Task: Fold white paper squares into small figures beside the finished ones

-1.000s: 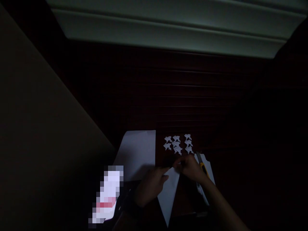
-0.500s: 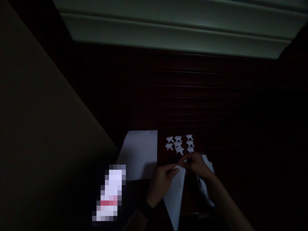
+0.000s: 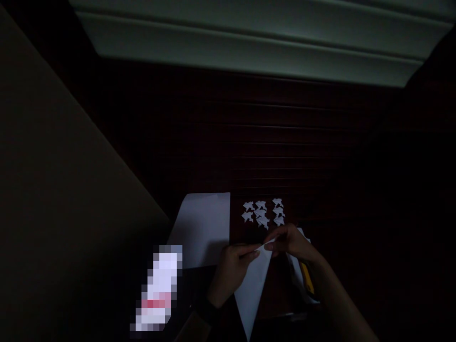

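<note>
In dim light, a white sheet of paper folded to a long point [image 3: 253, 287] lies on the dark wooden table [image 3: 270, 142] in front of me. My left hand [image 3: 231, 273] presses down on its upper left edge, fingers closed over the paper. My right hand [image 3: 290, 242] pinches the sheet's top corner between thumb and fingers. Just beyond my hands lie several small folded white paper figures [image 3: 263, 213] in rows.
A flat white sheet [image 3: 204, 228] lies left of the figures. A yellow-handled cutter [image 3: 306, 278] rests on more white paper under my right forearm. A bright pixelated object [image 3: 158, 287] sits at the lower left. A pale wall moulding [image 3: 249, 42] runs along the back.
My right hand has lifted slightly and pulled the paper's top corner toward the right. The left hand slid a little along the fold; the view wobbled.
</note>
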`<state>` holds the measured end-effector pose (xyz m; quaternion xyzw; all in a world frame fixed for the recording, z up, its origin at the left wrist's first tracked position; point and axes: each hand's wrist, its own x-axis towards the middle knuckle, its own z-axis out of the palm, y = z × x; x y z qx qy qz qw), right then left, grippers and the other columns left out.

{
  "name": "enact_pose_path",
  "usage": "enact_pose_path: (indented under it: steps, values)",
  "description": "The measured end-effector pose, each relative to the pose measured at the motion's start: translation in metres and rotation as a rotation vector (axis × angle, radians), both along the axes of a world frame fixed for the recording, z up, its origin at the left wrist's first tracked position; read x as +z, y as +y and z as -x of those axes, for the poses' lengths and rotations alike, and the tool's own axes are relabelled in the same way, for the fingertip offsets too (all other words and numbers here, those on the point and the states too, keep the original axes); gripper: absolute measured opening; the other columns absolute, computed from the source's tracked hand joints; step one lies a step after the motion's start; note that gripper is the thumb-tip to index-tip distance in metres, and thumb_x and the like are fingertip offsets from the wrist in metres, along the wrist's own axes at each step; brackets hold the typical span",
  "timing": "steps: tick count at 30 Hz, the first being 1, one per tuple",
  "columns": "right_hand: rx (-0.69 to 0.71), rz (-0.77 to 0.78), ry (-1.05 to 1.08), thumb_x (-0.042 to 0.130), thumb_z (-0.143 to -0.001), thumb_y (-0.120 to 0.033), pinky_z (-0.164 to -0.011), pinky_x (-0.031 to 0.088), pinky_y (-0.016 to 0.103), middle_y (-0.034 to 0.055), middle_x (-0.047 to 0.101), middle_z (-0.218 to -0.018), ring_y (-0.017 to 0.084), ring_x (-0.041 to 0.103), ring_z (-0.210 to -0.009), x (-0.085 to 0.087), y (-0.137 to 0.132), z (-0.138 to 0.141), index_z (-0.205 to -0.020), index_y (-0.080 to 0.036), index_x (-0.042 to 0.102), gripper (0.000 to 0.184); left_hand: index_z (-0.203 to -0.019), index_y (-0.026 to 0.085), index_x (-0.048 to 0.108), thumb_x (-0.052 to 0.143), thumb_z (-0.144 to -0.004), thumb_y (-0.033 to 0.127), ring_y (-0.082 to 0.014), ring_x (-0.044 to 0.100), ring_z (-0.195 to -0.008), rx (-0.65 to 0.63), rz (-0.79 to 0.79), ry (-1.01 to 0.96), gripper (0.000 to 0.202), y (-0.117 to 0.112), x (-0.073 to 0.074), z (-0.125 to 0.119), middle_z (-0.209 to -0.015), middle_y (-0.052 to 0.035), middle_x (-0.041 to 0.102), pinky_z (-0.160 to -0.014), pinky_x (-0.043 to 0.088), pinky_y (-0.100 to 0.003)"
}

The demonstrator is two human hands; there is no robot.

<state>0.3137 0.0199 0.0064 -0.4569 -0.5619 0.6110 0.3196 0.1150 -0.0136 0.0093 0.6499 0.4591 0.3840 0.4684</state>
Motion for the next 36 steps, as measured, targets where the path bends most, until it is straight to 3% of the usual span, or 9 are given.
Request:
enact_pose_path:
  steps: [19,27,32,36]
  values:
    - [-0.182,-0.109,-0.026,0.071,-0.062,-0.027,-0.049,0.043,0.023,0.0018,0.061,-0.06,0.012,0.055,-0.051,-0.003,0.003,0.006,-0.074,-0.013,0.068,0.019,-0.104,0.026,0.064,0.051,-0.082,0.031,-0.0163,0.063,-0.078,0.044,-0.048,0.057,0.026,0.0,-0.005,0.001,-0.089,-0.0014,0.07,-0.069,0.049,-0.025]
    - [-0.187,-0.161,-0.099,0.07,-0.063,-0.027,-0.05,0.042,0.022,0.0029,0.063,-0.063,0.012,0.054,-0.055,0.001,0.002,0.015,-0.073,-0.013,0.068,0.017,-0.102,0.027,0.065,0.051,-0.081,0.033,-0.0175,0.062,-0.092,0.043,-0.052,0.048,0.025,0.0,-0.006,-0.001,-0.102,0.0004,0.067,-0.081,0.047,-0.027]
    - [-0.201,-0.204,-0.129,0.071,-0.062,-0.028,-0.051,0.041,0.022,0.0028,0.062,-0.062,0.012,0.053,-0.056,0.001,0.003,0.019,-0.071,-0.013,0.069,0.017,-0.098,0.026,0.067,0.049,-0.083,0.032,-0.0169,0.063,-0.084,0.065,-0.084,0.089,0.024,0.001,-0.007,-0.001,-0.096,-0.0008,0.069,-0.074,0.049,-0.025]
    - [-0.238,-0.148,-0.011,0.072,-0.061,-0.029,-0.049,0.04,0.022,0.0022,0.062,-0.062,0.012,0.052,-0.053,-0.003,0.002,0.022,-0.071,-0.014,0.068,0.019,-0.101,0.024,0.065,0.046,-0.084,0.031,-0.0153,0.063,-0.076,0.065,-0.126,0.109,0.026,0.001,-0.006,-0.001,-0.088,-0.0019,0.07,-0.067,0.049,-0.024]
